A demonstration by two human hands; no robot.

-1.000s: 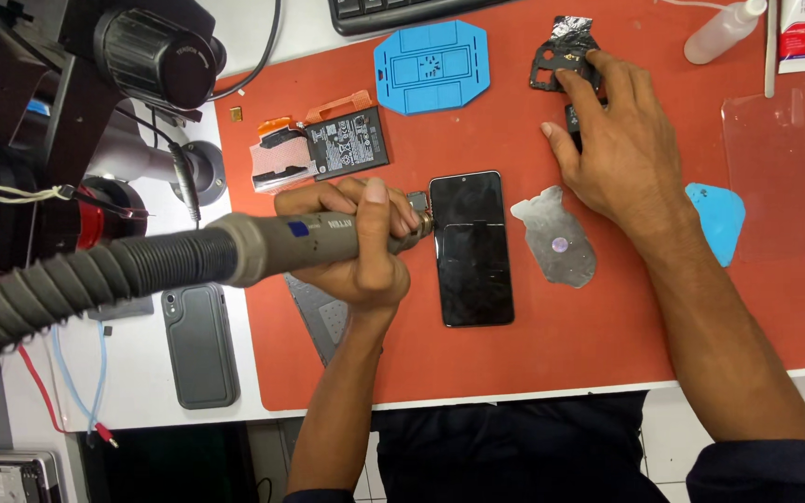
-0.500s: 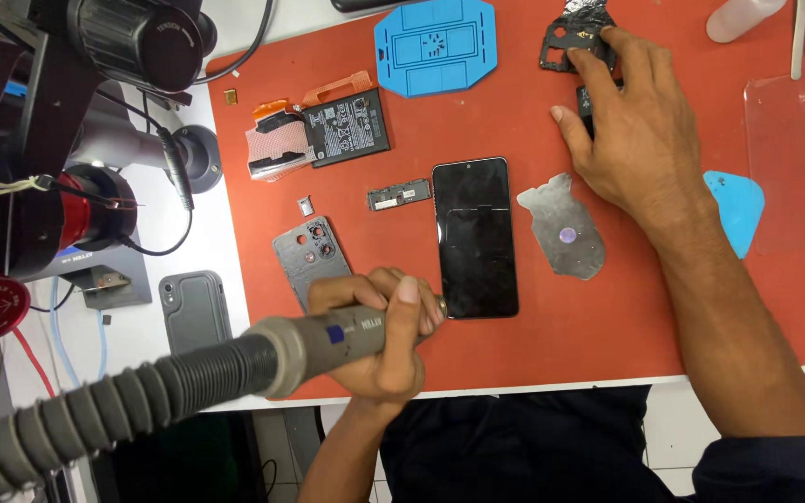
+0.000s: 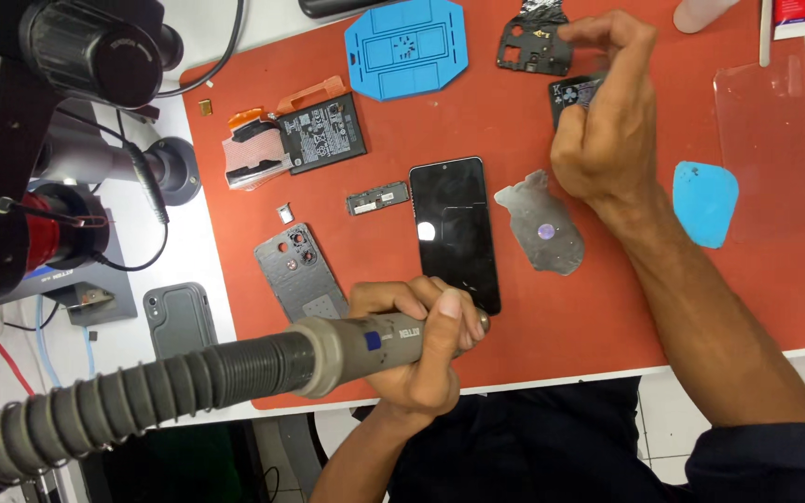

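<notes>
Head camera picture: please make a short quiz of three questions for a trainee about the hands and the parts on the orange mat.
1. True or false: the left hand grips a hot-air handle with a ribbed grey hose.
2. Which lies right of the black phone on the orange mat? A) grey metal plate B) blue jig C) battery
3. Fill in: the right hand touches a small dark part near the mat's ____ edge.

Key
1. True.
2. A: the grey metal plate; the blue jig and the battery lie up and to the left.
3. Far.
</notes>
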